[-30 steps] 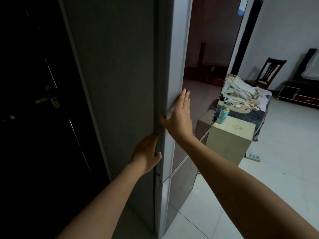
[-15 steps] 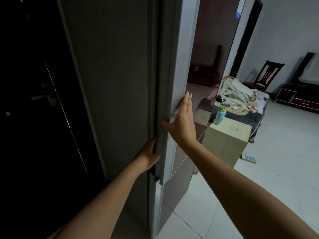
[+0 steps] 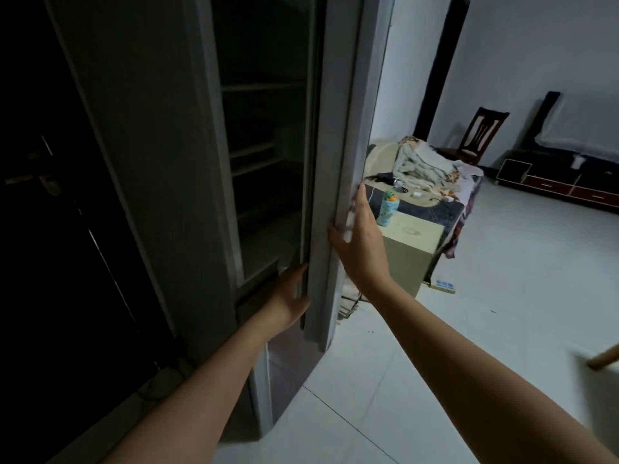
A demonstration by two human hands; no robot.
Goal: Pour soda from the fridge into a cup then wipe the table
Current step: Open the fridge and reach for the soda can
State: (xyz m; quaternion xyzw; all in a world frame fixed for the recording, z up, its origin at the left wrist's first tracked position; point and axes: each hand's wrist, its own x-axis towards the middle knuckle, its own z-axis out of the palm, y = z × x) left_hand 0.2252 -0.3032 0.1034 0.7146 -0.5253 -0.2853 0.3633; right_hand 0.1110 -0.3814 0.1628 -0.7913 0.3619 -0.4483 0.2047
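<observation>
I see the tall grey fridge (image 3: 140,155) with its flat, smooth upper door (image 3: 338,162) swung partly out, dim bare shelves (image 3: 261,152) showing inside; no soda is visible to me. My right hand (image 3: 360,244) wraps the door's outer edge, thumb on the inner face. My left hand (image 3: 289,296) curls its fingers behind the door's lower inner edge. Beyond, a patterned blue bottle (image 3: 388,209) stands upright on a boxy beige cabinet (image 3: 410,249).
</observation>
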